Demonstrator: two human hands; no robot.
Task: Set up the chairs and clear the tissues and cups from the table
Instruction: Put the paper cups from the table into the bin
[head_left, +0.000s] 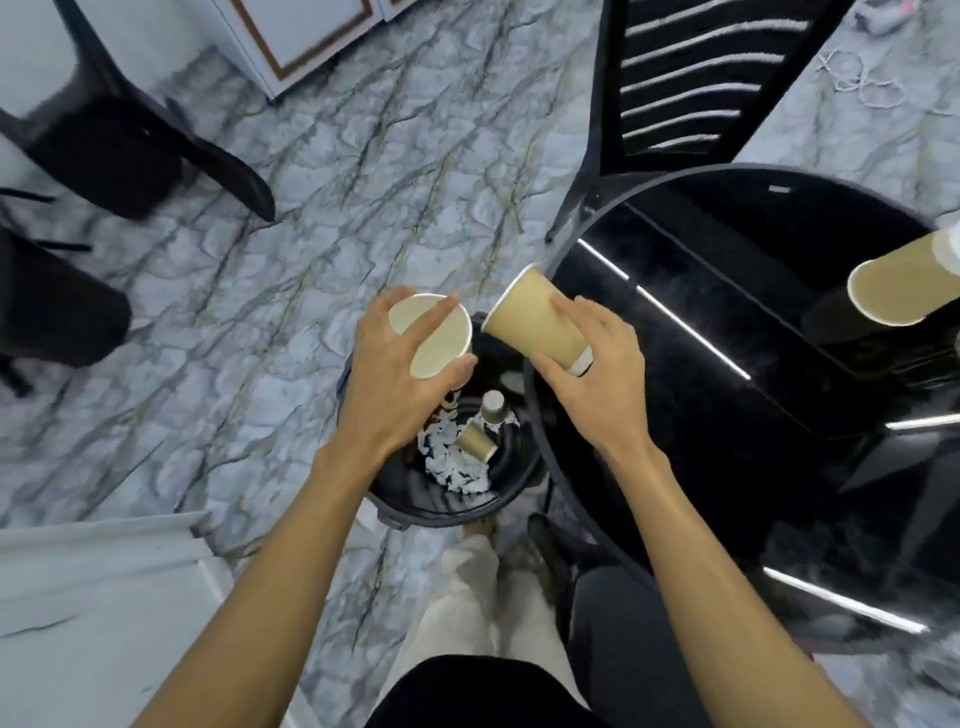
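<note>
Nearest, two bare forearms reach forward and down from the person, over pale trousers and a veined grey marble floor. Just beyond, the round black plastic waste bin stands on the floor against the edge of the round glossy black table; inside it lie crumpled white tissues, a small tan paper cup on its side and a grey cup standing upside down.

Above the bin's far rim, the left hand is closed around a pale paper cup, fingers draped over its open mouth, which faces up toward the camera; its long axis runs roughly up and down. Beside it the right hand grips a tan paper cup with a white rim by the rim end, tipped so its long axis slants up-left, base toward the far left, mouth toward the wrist.

Both cups hang near the rim instead of over the middle of the bin, so a release from here could, I judge, clip the edge and bounce onto the floor, or spill any dregs.

Further right a third tan cup lies tilted at the table's far side; black slatted chairs stand beyond
</note>
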